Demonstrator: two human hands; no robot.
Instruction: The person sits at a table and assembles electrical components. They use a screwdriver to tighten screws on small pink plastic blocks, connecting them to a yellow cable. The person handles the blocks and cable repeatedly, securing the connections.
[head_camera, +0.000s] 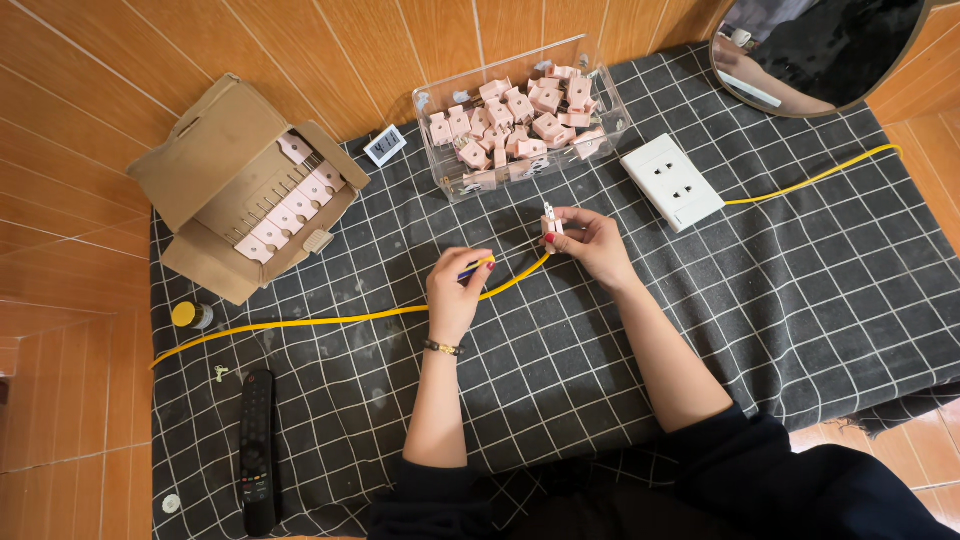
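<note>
Yellow cable (340, 320) end inside left hand (456, 292)

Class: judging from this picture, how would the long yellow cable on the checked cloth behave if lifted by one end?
The yellow cable would probably droop, since it already curves across the checked cloth. It looks thin, so likely light. It seems unlikely to roll.

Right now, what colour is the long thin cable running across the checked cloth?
Yellow. The long thin cable shows best in the head view, against the dark grid-patterned cloth.
</note>
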